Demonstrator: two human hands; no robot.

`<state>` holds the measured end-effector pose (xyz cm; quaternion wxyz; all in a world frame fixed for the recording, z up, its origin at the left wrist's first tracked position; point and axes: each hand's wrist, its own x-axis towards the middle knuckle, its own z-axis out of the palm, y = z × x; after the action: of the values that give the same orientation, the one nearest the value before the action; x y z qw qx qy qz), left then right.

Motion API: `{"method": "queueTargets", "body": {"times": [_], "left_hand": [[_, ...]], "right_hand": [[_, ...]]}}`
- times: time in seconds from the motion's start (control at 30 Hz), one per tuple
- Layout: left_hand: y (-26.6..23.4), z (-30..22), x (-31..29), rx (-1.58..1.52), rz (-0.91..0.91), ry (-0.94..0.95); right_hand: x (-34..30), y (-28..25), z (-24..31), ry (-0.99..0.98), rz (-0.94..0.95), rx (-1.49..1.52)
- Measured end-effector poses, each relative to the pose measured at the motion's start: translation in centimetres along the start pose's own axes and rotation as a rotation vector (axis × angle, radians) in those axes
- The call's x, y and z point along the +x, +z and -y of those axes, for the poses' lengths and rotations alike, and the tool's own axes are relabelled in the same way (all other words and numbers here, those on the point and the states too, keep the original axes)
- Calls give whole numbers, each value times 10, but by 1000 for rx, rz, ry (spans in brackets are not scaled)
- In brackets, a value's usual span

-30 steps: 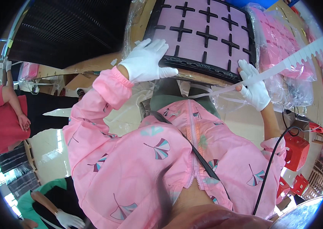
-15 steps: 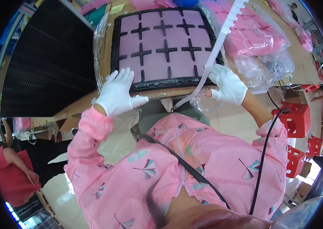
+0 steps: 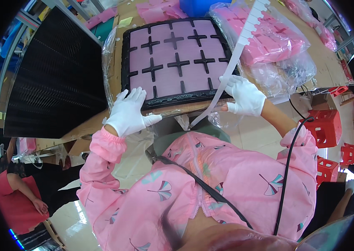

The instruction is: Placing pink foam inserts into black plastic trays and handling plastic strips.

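Note:
A square black plastic tray (image 3: 156, 103) with raised cross-shaped dividers lies in front of me, its cells filled with pink-purple sheet pieces (image 3: 165, 53). My left hand (image 3: 129, 112), in a white glove, rests at the tray's near left corner with fingers spread and thumb stretched out to the right. At the near right corner is my right hand (image 3: 246, 96), also gloved, fingers extended toward the rim and thumb apart. A white strip with a toothed edge (image 3: 238, 50) runs diagonally past its fingertips; whether they touch it, I cannot tell.
Black ribbed panels (image 3: 55, 75) stand at the left. Clear bags with pink pieces (image 3: 273, 37) lie right of the tray; a blue container (image 3: 202, 5) sits behind. Red stools (image 3: 325, 127) are at right. A person in red (image 3: 20, 198) is at lower left, another person's arm (image 3: 342, 205) at lower right.
The view has shifted slightly, so the tray sits lower and more of the blue container shows. Both hands stay at the tray's near corners. Another person's arm has appeared at lower right.

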<state>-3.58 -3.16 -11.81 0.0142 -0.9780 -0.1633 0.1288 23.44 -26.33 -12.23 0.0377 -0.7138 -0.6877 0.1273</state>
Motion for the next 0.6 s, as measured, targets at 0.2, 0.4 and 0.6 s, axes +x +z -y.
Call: {"method": "queueTargets", "body": {"times": [0.2, 0.4, 0.6], "left_hand": [[-17, -32, 11, -115, -62, -73], [4, -64, 27, -120, -419, 53], [12, -77, 45, -173, -408, 144]], "right_hand": [[13, 28, -8, 33, -289, 98], [25, 6, -26, -110, -403, 524], [106, 3, -89, 63, -510, 123]]}}
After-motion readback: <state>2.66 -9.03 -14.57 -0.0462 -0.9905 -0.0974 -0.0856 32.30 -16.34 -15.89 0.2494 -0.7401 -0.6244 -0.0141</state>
